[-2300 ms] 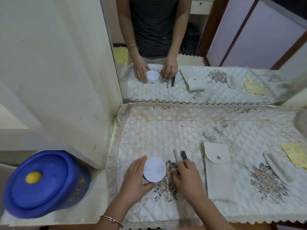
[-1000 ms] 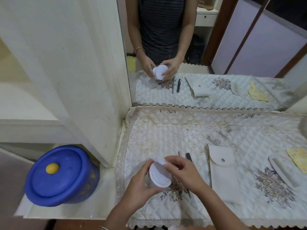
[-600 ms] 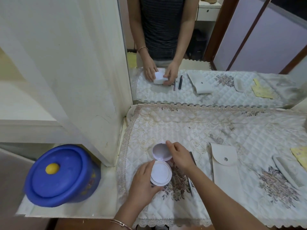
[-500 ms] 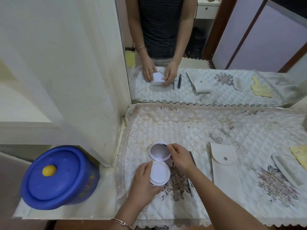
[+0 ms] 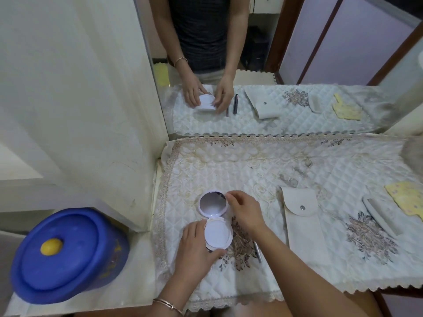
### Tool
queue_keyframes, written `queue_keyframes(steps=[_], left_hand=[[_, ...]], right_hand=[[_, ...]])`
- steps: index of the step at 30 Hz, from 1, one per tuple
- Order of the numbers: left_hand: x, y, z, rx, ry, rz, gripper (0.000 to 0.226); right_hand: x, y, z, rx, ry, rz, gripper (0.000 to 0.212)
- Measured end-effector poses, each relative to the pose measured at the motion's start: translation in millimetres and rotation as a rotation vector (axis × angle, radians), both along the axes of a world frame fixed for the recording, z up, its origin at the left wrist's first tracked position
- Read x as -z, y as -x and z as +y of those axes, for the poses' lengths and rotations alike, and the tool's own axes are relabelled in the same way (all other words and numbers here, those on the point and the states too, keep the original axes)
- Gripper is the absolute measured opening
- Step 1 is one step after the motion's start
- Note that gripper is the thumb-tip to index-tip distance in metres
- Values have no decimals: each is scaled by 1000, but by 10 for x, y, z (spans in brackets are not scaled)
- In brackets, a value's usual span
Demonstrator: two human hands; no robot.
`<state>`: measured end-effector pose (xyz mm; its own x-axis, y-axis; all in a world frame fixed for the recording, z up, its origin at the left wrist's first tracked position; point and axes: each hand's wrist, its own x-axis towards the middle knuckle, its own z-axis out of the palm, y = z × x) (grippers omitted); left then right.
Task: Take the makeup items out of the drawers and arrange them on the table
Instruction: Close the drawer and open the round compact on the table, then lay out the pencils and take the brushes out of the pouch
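A round white compact [image 5: 218,234] stands hinged open near the front left of the quilted table cloth [image 5: 263,170]. Its lid, with a small mirror [image 5: 212,204] inside, is tipped back away from me. My left hand [image 5: 194,250] grips the compact's base from the left and below. My right hand [image 5: 246,211] pinches the right rim of the lid. A thin makeup pencil [image 5: 257,251] lies on the cloth, mostly hidden under my right forearm.
A cream snap pouch [image 5: 302,223] lies to the right, then a white comb [image 5: 378,215] and a yellow cloth [image 5: 407,199]. A blue lidded tub [image 5: 64,252] stands at the lower left. A white panel rises on the left and a mirror [image 5: 274,65] stands behind.
The compact sat shut on the cloth, was lifted in both hands, then opened. Its lid now tips further back, showing the mirror. The hands stay on base and lid.
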<state>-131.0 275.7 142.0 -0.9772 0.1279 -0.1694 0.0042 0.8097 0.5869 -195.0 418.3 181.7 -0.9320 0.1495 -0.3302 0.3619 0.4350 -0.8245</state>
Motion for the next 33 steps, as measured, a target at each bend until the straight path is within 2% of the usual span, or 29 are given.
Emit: queue_keyframes(steps=[3,6,8,9,11,14,18,21,25,30,31,33], left_hand=[[-14,-25,-40,24,-11,47,76],[-20,-17,5,40,-12,256,53],[-101,-4,147,141,-8,315,37],[-157,1,249,195,-20,283,33],[-261,31,467,235,-98,90,29],[-259,128,838,190,-101,-49,6],[-186,260,1137,-6,13,-168,17],[-148,284,1208,-109,26,-231,12],[-148,225,1219,-212,19,-197,11],[-255,70,1215,-276,-86,-143,3],[-270,51,1209,-280,-109,-141,2],[-301,33,1197,-263,-140,-126,8]], right_hand=[[6,-196,267,190,-44,57,20],[28,-398,566,289,-150,24,19],[62,-499,688,262,-217,12,19],[81,-531,714,228,-246,11,18],[115,-545,727,154,-270,17,17],[140,-480,741,14,-267,17,17],[153,-418,830,-157,-252,-22,12],[148,-389,900,-264,-235,-45,12],[135,-371,995,-345,-295,-35,20],[140,-360,1137,-394,-446,25,23],[126,-347,1146,-374,-424,36,22],[61,-293,1151,-270,-237,25,17]])
